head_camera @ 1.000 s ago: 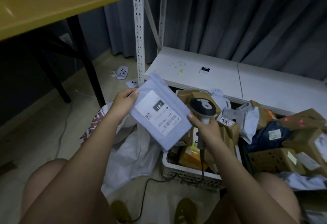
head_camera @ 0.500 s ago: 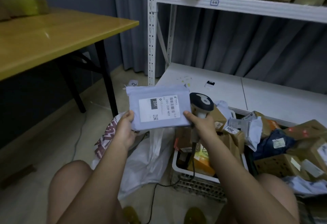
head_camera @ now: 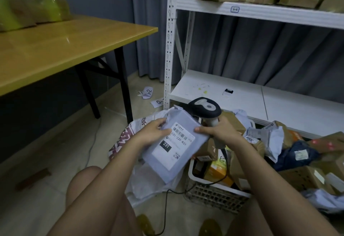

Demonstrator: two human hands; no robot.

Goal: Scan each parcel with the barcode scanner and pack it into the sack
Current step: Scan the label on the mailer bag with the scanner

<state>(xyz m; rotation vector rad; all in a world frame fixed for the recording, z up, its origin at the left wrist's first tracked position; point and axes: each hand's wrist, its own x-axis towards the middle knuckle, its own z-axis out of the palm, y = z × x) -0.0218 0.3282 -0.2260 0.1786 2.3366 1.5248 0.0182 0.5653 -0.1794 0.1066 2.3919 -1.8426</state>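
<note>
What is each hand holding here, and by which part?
Left hand grips the grey parcel at its upper left edge. Right hand holds the barcode scanner by its handle, thumb on the parcel's right edge.

Dim, cool indoor light, source unseen. Soft glare on the yellow tabletop (head_camera: 67, 39) up-left of the left hand (head_camera: 154, 130). Deep shadow beneath it. Wide-angle bowing at edges; green bundles (head_camera: 28, 10) far up-left smeared, soft.
</note>
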